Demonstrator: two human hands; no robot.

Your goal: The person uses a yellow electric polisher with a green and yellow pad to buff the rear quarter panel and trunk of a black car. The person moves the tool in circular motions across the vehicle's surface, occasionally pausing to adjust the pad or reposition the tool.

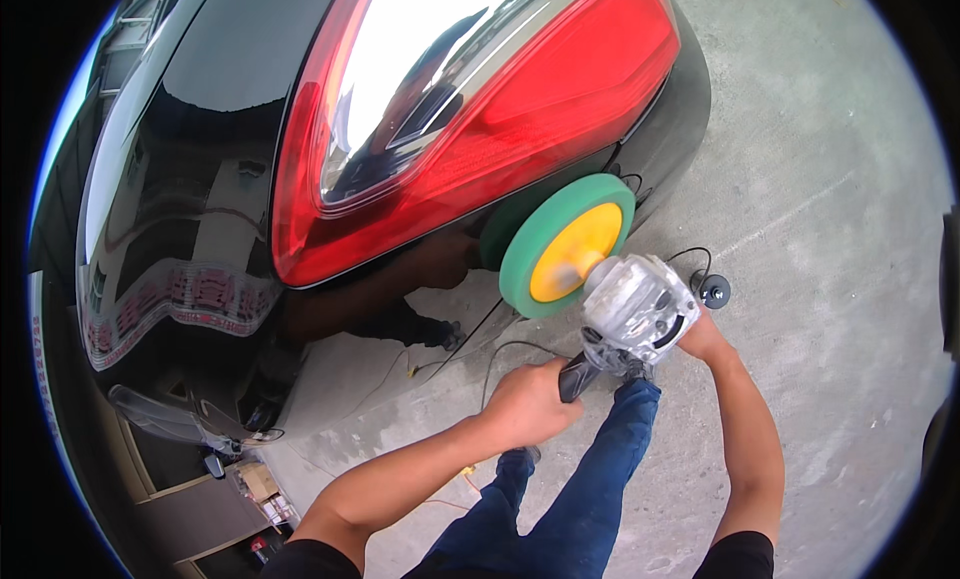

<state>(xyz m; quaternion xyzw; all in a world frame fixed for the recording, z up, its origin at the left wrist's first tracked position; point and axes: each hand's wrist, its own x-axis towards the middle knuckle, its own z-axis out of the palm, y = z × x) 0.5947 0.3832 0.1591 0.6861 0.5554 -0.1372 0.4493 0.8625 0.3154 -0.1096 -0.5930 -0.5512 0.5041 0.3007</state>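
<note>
My left hand (pixel 529 406) grips the black side handle (pixel 577 376) of a rotary polisher (pixel 637 305). Its head is wrapped in clear plastic film. Behind that head, my right hand (pixel 705 335) is closed around the polisher's body, its fingers mostly hidden. A green foam pad (pixel 517 279) on a yellow backing (pixel 574 252) faces a glossy black car panel (pixel 420 286) below the red tail light (pixel 570 91). The yellow centre looks blurred. The pad is close to the panel; whether they touch, I cannot tell.
Thin cords (pixel 517 344) trail over the concrete floor (pixel 817 294) near my legs (pixel 577 496). A black round object (pixel 716 291) stands on the floor beyond my right hand. Cardboard boxes (pixel 259 481) sit at the lower left. The car's rear corner (pixel 675 136) curves away at the top.
</note>
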